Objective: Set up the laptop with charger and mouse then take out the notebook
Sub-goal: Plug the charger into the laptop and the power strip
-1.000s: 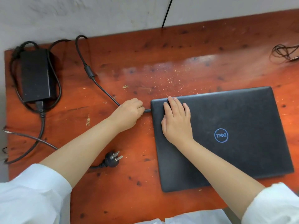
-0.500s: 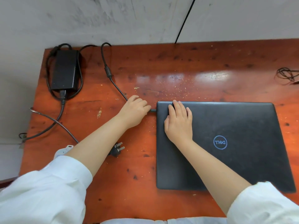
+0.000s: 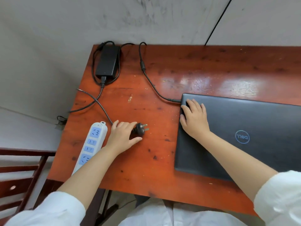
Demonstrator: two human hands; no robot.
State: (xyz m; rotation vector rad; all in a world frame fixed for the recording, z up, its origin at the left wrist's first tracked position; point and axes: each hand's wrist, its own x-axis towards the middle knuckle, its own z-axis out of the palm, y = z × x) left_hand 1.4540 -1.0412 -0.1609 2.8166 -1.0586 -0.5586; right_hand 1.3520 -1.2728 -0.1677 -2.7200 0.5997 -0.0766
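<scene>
A closed black laptop lies on the right of the red-brown wooden table. The charger's barrel plug sits in the laptop's left edge, and its cable runs back to the black charger brick at the table's far left corner. My right hand rests flat on the lid's near-left corner. My left hand is spread around the black three-pin wall plug, fingers touching it but not closed. No mouse or notebook is in view.
A white power strip with blue sockets lies along the table's left edge, just left of my left hand. A dark wooden chair stands off the table's left side. A grey wall rises behind the table.
My left hand has let go of the barrel plug, now seated in the laptop, and moved down-left to the wall plug. My head turned left, bringing the power strip into view.
</scene>
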